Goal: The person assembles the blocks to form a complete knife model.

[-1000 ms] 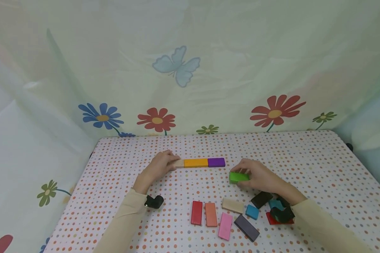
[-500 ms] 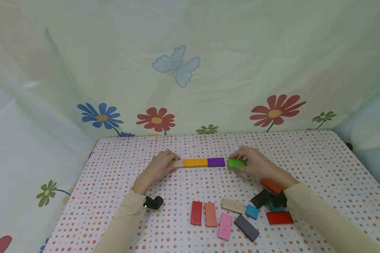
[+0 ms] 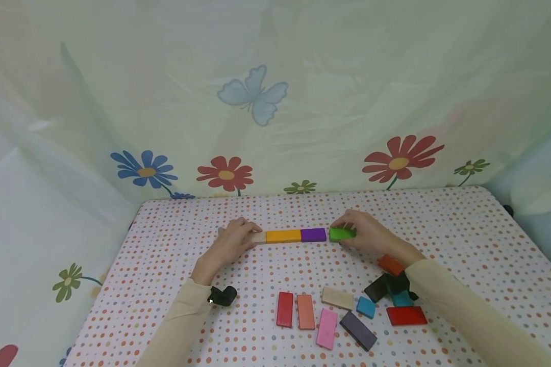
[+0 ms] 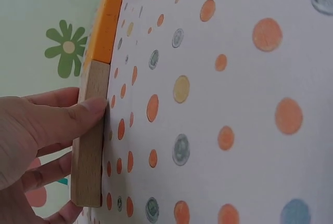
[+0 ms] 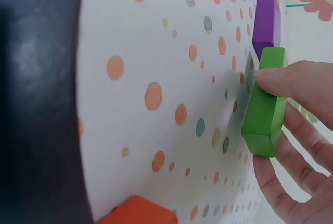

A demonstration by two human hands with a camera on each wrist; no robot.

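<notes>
My left hand [image 3: 233,239] pinches the plain wooden block [image 4: 91,141] at the left end of a row, thumb on its near side and fingers behind. Against it lies the orange-yellow block [image 3: 283,236], followed by the purple block [image 3: 313,235], all end to end. My right hand [image 3: 365,232] grips a green block [image 5: 265,104] between thumb and fingers, just to the right of the purple one. In the head view a narrow gap shows between green and purple. The fingers behind the blocks are partly hidden.
Nearer on the dotted tablecloth [image 3: 239,336] lie a red block [image 3: 284,309], salmon [image 3: 305,312], pink [image 3: 326,329], dark grey [image 3: 358,331], tan [image 3: 337,298] and small blue [image 3: 366,307] blocks. Beneath the right forearm are orange-red [image 3: 391,264], black [image 3: 375,289] and another red [image 3: 406,316] block.
My right hand has carried the green block away from me and slightly left, to beside the purple block's end. The orange-red block came into view under the forearm. My left hand stays put.
</notes>
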